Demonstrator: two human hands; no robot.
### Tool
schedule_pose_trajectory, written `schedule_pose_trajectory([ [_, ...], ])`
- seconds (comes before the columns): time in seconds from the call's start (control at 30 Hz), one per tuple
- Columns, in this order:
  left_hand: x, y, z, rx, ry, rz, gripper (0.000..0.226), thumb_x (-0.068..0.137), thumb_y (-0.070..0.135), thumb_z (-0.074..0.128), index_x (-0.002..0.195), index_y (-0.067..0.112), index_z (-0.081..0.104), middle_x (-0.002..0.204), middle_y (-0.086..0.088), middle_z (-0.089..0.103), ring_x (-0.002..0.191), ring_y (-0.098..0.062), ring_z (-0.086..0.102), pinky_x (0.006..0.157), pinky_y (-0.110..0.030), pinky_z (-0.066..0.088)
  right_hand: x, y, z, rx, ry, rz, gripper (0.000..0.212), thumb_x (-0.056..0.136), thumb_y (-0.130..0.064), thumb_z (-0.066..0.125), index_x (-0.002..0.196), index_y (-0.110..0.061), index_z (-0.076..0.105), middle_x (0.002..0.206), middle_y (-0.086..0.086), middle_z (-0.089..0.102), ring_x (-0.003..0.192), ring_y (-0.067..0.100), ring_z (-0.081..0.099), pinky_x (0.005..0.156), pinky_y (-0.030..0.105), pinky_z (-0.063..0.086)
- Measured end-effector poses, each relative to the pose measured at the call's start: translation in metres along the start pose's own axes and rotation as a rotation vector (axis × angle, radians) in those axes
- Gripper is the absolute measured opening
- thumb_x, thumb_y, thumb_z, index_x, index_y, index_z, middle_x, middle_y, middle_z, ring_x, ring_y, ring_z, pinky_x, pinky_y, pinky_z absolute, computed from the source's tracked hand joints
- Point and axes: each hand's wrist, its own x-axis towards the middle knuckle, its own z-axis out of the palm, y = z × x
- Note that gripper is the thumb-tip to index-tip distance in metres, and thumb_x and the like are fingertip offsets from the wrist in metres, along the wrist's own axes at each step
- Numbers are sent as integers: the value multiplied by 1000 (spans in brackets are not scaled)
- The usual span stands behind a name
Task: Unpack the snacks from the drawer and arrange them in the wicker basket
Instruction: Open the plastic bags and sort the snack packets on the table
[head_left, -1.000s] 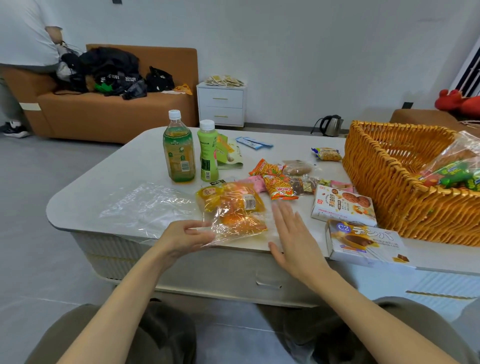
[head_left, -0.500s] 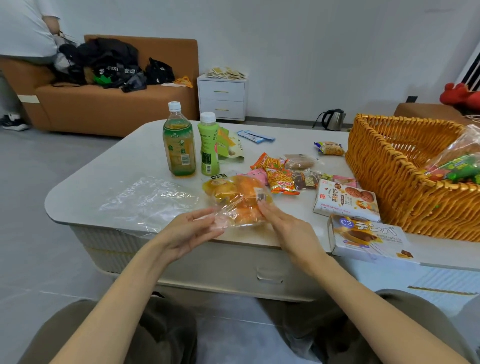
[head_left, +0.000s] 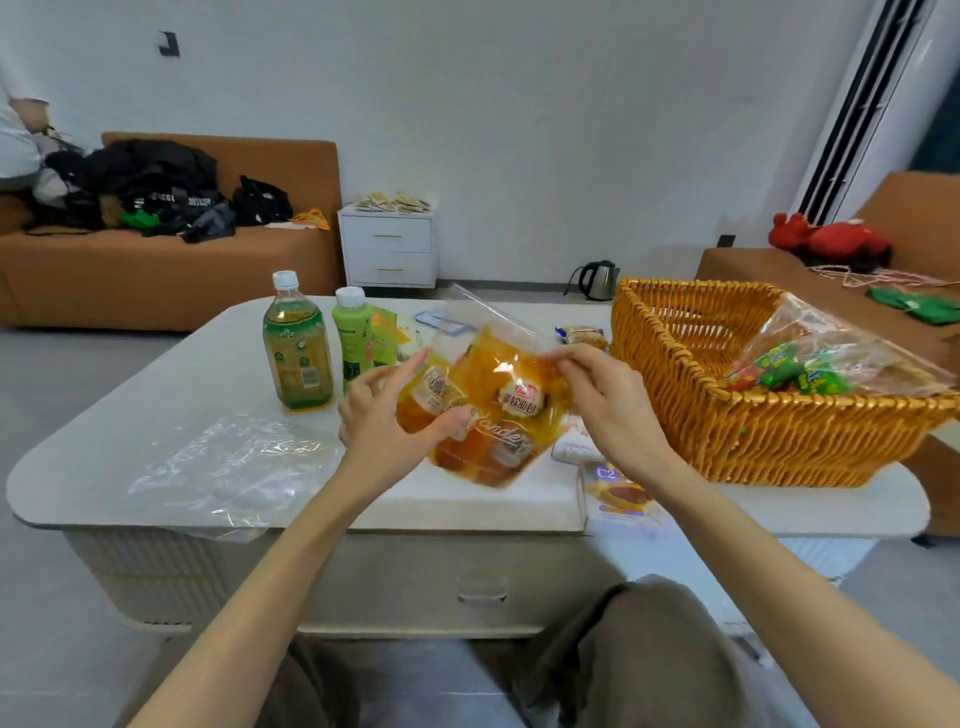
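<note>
Filling the middle of the view, the white table (head_left: 156, 374) carries everything. At its right end stands the wicker basket (head_left: 779, 436), with a clear packet of green and red sweets (head_left: 795, 366) leaning against its near wall inside; the rest of the basket's floor is hidden by its walls.

Both hands hold the bag of buns (head_left: 493, 395) raised above the table, just left of the basket and tilted (its lower end is blurred). The left hand (head_left: 379, 421) grips the bag's left side, with the thumb pressed on the front and the fingers curled around its edge. The right hand (head_left: 608, 395) pinches the clear top corner between thumb and fingertips.

A crumpled clear plastic sheet (head_left: 234, 462) lies on the table's left part. Behind the left hand stand a tea bottle (head_left: 297, 353) and, just beside it, a green bottle (head_left: 352, 338), both upright and capped. A snack box (head_left: 618, 493) lies at the table's front edge, partly under the right forearm. A small wrapped snack (head_left: 584, 335) lies near the basket's far left corner.
</note>
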Motion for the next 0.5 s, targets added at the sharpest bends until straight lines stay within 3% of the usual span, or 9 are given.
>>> schedule_pose_trajectory([
  [0.07, 5, 23, 0, -120, -56, 19, 69, 78, 51, 72, 138, 39, 40, 120, 17, 48, 120, -10, 45, 87, -15, 47, 1, -9, -19, 110, 4, 74, 24, 102, -16, 42, 106, -19, 65, 95, -9, 64, 92, 14, 62, 75, 39, 57],
  [0.1, 8, 33, 1, -166, -92, 31, 58, 83, 43, 70, 134, 35, 45, 107, 23, 51, 107, -3, 52, 68, -4, 46, 1, -14, -30, 155, 14, 106, 24, 103, -17, 41, 104, -19, 65, 94, -7, 64, 90, 15, 63, 69, 34, 58],
  [0.13, 10, 43, 3, -184, -112, 46, 49, 85, 39, 67, 129, 33, 48, 101, 25, 51, 98, 3, 53, 59, -2, 44, 2, -18, -42, 170, 21, 126, 22, 103, -18, 41, 102, -20, 63, 93, -5, 63, 88, 14, 63, 63, 26, 56],
  [0.23, 18, 69, 14, -273, -110, 40, 43, 84, 40, 66, 124, 32, 53, 103, 14, 57, 96, -5, 59, 58, -14, 48, 6, -27, -79, 96, -67, 138, 19, 100, -33, 46, 109, -23, 58, 101, -9, 62, 92, 10, 64, 59, 16, 53],
  [0.3, 20, 86, 22, -334, -109, -6, 46, 83, 38, 68, 126, 28, 55, 105, 8, 60, 88, -6, 59, 54, -18, 51, 5, -34, -100, 27, -149, 140, 34, 90, -45, 58, 119, -29, 52, 104, -19, 57, 91, 5, 63, 59, 17, 54],
  [0.4, 28, 111, 35, -372, -139, -14, 52, 81, 42, 68, 129, 26, 56, 120, -4, 63, 100, -18, 62, 67, -29, 57, 4, -42, -127, -125, -86, 96, 54, 79, -47, 71, 126, -29, 52, 104, -25, 54, 78, 0, 60, 58, 18, 56],
  [0.5, 42, 142, 53, -385, -123, 64, 46, 89, 42, 60, 132, 27, 55, 129, -1, 59, 111, -16, 57, 65, -16, 48, 11, -43, -155, -92, 65, 124, 53, 78, -41, 76, 124, -22, 59, 117, -10, 59, 83, 9, 66, 53, 27, 58],
])
